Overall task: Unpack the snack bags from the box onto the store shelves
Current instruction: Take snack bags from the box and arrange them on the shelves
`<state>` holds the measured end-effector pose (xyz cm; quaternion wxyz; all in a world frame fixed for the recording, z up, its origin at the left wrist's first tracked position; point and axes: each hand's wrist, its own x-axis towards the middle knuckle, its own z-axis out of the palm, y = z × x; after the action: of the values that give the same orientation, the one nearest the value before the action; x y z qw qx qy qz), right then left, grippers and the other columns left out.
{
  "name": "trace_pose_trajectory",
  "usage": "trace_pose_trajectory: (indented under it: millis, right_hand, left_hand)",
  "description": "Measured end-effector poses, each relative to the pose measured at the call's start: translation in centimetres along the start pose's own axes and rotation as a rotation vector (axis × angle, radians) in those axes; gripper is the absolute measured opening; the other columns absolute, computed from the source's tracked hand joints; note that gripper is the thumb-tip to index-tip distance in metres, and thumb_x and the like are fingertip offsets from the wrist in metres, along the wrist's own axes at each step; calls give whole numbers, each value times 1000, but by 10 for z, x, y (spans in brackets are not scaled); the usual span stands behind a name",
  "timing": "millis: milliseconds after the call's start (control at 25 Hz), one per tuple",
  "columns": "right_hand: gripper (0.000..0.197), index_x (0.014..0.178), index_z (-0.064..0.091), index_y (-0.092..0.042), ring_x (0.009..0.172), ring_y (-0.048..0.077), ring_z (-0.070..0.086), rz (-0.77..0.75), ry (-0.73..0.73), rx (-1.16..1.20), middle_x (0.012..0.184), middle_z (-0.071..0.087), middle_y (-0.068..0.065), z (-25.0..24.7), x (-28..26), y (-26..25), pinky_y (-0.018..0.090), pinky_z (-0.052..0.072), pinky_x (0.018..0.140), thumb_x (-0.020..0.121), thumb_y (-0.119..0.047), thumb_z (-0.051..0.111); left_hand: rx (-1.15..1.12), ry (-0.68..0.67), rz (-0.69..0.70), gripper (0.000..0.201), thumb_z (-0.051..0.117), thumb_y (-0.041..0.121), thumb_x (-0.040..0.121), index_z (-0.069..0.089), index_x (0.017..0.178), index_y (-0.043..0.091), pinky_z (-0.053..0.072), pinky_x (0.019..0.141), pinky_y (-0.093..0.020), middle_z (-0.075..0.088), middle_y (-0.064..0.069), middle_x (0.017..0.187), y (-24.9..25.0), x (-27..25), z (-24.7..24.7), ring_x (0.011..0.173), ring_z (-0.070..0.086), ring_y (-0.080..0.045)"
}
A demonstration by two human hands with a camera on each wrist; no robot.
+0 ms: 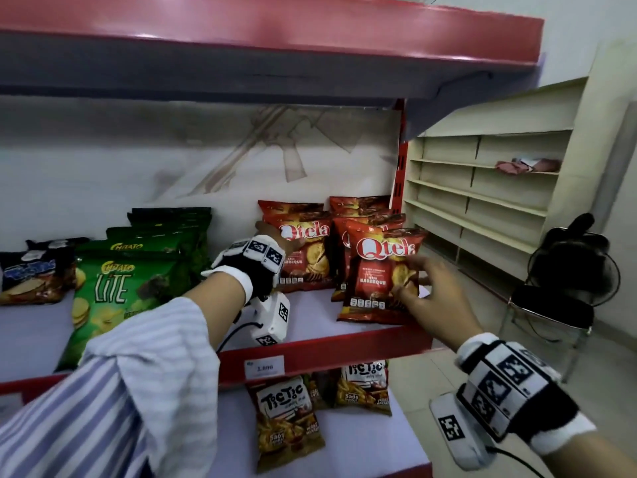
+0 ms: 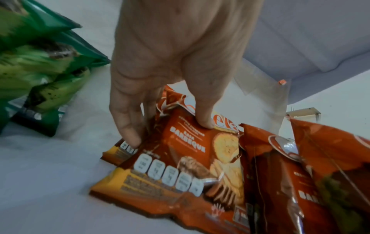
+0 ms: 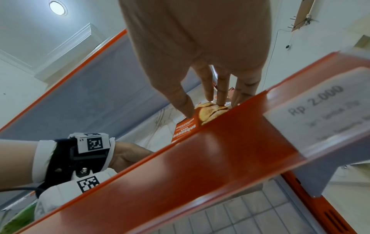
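Red Qtela barbeque bags stand in two rows on the middle shelf. My left hand reaches to the front bag of the left row. In the left wrist view this hand pinches that bag, thumb on its face and fingers behind it. My right hand touches the front bag of the right row, which stands upright near the shelf's front edge. Seen from the right wrist, the straight fingers and thumb rest on the face of that bag. No box is in view.
Green Chitato Lite bags fill the shelf to the left, with dark blue bags beyond them. Tic Tic bags stand on the shelf below. Another red-edged shelf hangs overhead. Bare cream shelving, a fan and a chair are at the right.
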<state>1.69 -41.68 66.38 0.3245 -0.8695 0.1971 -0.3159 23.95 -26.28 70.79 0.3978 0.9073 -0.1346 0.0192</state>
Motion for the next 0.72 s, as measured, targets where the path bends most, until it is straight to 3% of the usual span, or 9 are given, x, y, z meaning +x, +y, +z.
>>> trace_pose_trajectory:
  millis: [120, 400, 480, 560, 640, 720]
  right_hand:
    - [49, 131, 48, -21, 119, 27, 44, -48, 42, -12, 129, 49, 4, -1, -9, 0, 46, 41, 99, 85, -21, 65]
    - [40, 123, 57, -24, 106, 20, 40, -129, 194, 81, 110, 56, 0, 7, -34, -14, 27, 31, 83, 85, -14, 64]
    - [28, 112, 60, -25, 99, 15, 43, -163, 221, 138, 97, 60, -8, 11, -46, -24, 29, 35, 79, 85, -18, 66]
    - [15, 98, 60, -24, 91, 17, 52, -174, 239, 223, 84, 60, -8, 16, -57, -36, 32, 44, 75, 85, -22, 68]
    - [10, 90, 59, -20, 85, 21, 57, -162, 246, 284, 81, 60, 0, 24, -67, -46, 34, 49, 74, 85, -21, 67]
    - [7, 87, 59, -18, 81, 18, 58, -149, 245, 299, 83, 61, 4, 36, -80, -55, 33, 48, 73, 86, -18, 66]
  left_hand:
    - [55, -5, 14, 87, 74, 45, 75, 37, 138, -3, 39, 105, -40, 45, -23, 138, 6, -7, -17, 126, 47, -36]
    - [47, -126, 68, 60, 70, 34, 84, 50, 128, -1, 49, 98, -42, 59, -19, 125, 12, -53, -65, 114, 59, -32]
    - [-9, -149, 93, 37, 70, 28, 84, 65, 110, 2, 55, 87, -37, 69, -15, 105, 6, -69, -68, 94, 67, -26]
    - [-34, -123, 98, 16, 70, 21, 83, 70, 86, 5, 55, 62, -27, 71, -8, 79, -6, -86, -67, 67, 65, -19]
    - [-131, -98, 100, 15, 69, 17, 83, 67, 72, 8, 46, 49, -22, 67, -7, 69, -22, -103, -63, 58, 59, -18]
    - [-306, -99, 110, 20, 66, 15, 85, 62, 66, 14, 40, 45, -21, 66, -10, 71, -39, -123, -63, 55, 55, -18]
